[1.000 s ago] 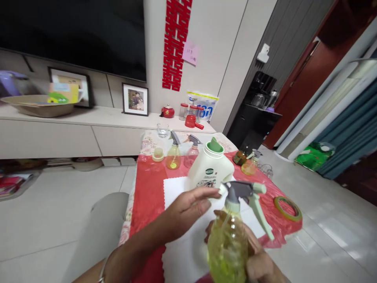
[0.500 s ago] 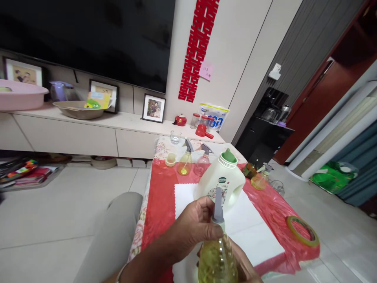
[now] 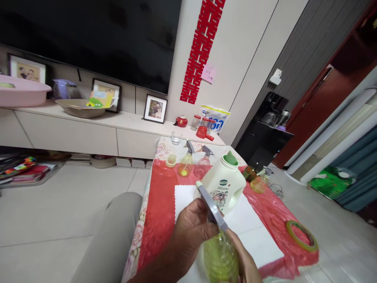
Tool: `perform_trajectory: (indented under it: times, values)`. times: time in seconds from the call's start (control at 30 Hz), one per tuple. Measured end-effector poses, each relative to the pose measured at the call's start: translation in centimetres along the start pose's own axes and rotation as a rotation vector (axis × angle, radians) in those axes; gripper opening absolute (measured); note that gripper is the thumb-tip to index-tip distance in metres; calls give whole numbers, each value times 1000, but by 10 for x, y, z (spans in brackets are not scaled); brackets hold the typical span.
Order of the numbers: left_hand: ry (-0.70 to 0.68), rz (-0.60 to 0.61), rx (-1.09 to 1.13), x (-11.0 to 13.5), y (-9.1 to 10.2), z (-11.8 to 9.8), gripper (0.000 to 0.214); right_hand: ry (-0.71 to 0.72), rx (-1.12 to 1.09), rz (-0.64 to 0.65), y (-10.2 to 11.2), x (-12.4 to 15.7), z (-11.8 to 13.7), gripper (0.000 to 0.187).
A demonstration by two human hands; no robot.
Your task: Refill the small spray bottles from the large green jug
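A clear spray bottle (image 3: 220, 257) with yellow-green liquid is held close to me, over the near part of the table. My left hand (image 3: 196, 232) is closed around the neck and grey trigger head (image 3: 212, 208), the thumb lying across the collar. Behind the bottle's right side, my right hand (image 3: 244, 259) wraps the body, and most of its fingers are hidden. Just beyond stands a white detergent jug (image 3: 224, 182) with a green spout (image 3: 230, 158) in its open mouth. A pale yellow-green cap (image 3: 171, 160) sits farther left on the table.
Yellow (image 3: 185, 164) and pink (image 3: 202, 166) spray bottles stand behind the jug. Another yellow spray bottle (image 3: 260, 182) is at the table's right edge. A tape roll (image 3: 315, 245) lies on the red plastic sheet (image 3: 159, 204). White paper (image 3: 259, 239) lies under the jug.
The spray bottle's trigger head has turned, so its nozzle now points left and away from me. My left hand still grips at the neck; the view has shifted slightly.
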State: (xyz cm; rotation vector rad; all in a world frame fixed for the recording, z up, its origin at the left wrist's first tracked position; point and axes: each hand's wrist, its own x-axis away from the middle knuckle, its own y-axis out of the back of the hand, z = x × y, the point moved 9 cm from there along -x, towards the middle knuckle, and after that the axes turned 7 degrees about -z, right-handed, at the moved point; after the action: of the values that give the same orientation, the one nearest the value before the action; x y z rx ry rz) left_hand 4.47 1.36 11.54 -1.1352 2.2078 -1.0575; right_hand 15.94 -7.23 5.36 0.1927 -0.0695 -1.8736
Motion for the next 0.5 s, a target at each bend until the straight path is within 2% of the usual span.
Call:
perform_trajectory:
  times: [0.07, 0.17, 0.3, 0.4, 0.5]
  values:
    - [-82, -90, 74, -5, 6, -15, 41, 36, 54, -37, 6, 4, -1, 97]
    - [-167, -211, 192, -15, 27, -40, 40, 32, 28, -87, 21, 9, -7, 93]
    - [-224, -318, 324, -28, 65, -61, 36, -28, 69, -272, 62, 10, -7, 92]
    - [-207, -352, 331, -33, 86, -51, 35, -45, 244, -456, 104, 0, 16, 100]
    - [-152, -314, 269, -35, 95, -26, 36, 46, 486, -540, 134, -24, 60, 106]
